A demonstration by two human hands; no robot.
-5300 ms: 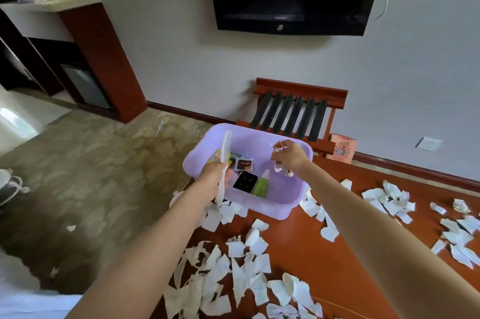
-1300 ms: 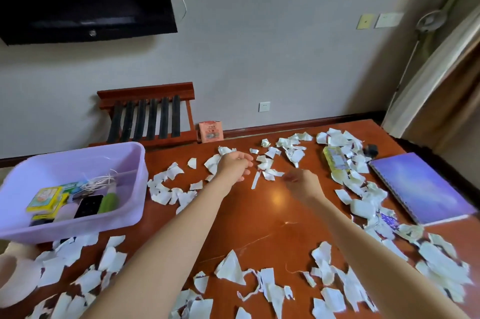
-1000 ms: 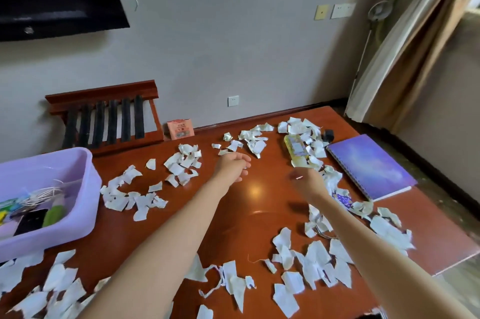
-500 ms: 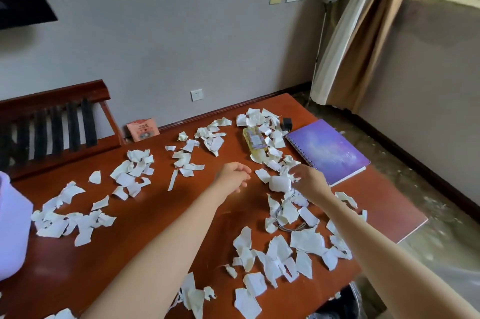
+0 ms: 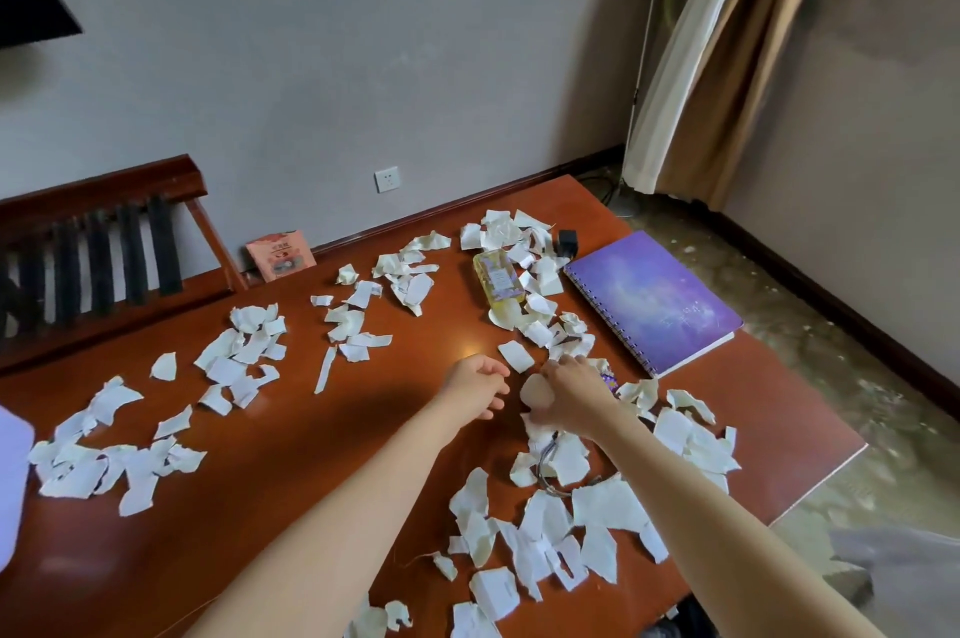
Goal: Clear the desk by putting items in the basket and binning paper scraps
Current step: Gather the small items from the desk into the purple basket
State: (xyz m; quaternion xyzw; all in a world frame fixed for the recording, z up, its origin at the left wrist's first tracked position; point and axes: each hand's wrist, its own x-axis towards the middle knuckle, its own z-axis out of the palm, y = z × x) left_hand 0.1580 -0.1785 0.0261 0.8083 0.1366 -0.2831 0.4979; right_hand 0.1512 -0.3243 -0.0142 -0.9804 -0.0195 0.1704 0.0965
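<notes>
- Right hand point(image 5: 574, 395): grip closed round a pale round item point(image 5: 537, 394). It looks soft, but I cannot tell what it is. It is held just above the counter point(image 5: 291, 429), about midway along and among the litter.
- Left hand point(image 5: 475, 388): just beside the right, fingers loosely curled, grip empty.
- Basket point(image 5: 13, 481): lilac. Only a corner shows at the far left edge, well apart from both hands.
- Paper scraps point(image 5: 540, 533): white and torn, lying in clusters all over the counter. By the look of it, the binning is not yet begun.
- Yellow bottle point(image 5: 497, 281), purple notebook point(image 5: 649, 299), black block point(image 5: 567, 239): at the far right end, with the bottle partly buried in scraps.
- Dark loop point(image 5: 545, 460): under scraps beside the right forearm.
- Step in hand, as I judge it: carry the pale item across to the basket.
- To do it well:
  - Hold the item lightly, since it looks squashable.
  - Lift it clear before crossing, so no scraps drag along.
  - Let the free left hand take the bottle on the same trip.
  - Leave the scraps for one sweep afterwards.
</notes>
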